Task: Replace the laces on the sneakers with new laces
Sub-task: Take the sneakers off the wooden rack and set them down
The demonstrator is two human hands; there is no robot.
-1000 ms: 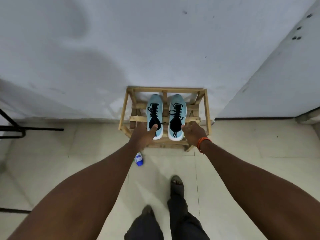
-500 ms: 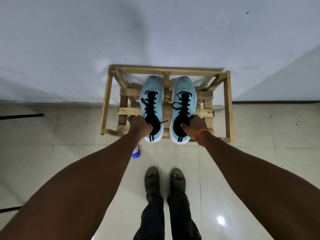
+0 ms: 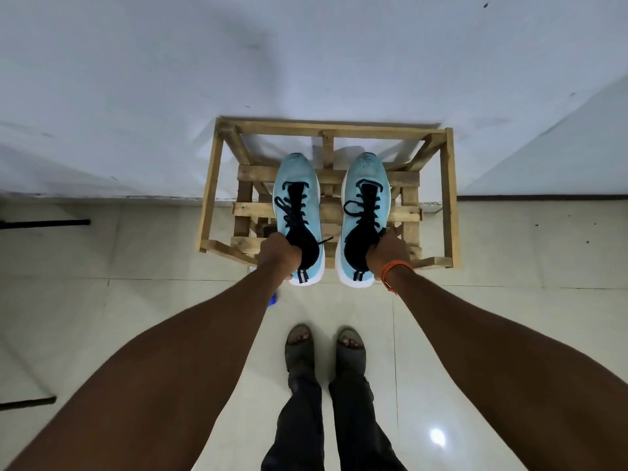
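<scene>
Sandals (image 3: 299,345) sit nearest you, side by side on the pale tiled floor (image 3: 509,253), with dark trousers (image 3: 302,419) above them. Both of your forearms reach away from you, one on each side.

Your left hand (image 3: 280,254) is clenched round the heel collar of the left sneaker (image 3: 297,171), gripping it from that shoe's left side, so the shoe runs away from your knuckles. Your right hand (image 3: 387,254), with an orange band (image 3: 394,268) at the wrist, grips the right sneaker (image 3: 367,169) the same way from its right side, fingers curled over the collar edge. A small blue-and-white object (image 3: 273,301) lies on the floor, partly hidden by your left forearm.

Both sneakers are light blue with white soles, and they lie parallel and just apart. Each long axis runs near to far — heels toward you, toes toward the wall (image 3: 170,79). Black laces (image 3: 292,212) are threaded up each tongue, the loose loops falling to the left of each tongue.

The shoes are over the wooden rack (image 3: 448,198), their heels past its near edge; you cannot tell from this view whether the soles rest on the slats or are raised off them. The rack stands against the wall — and far to the left a black bar (image 3: 44,223) lies low near the floor.
</scene>
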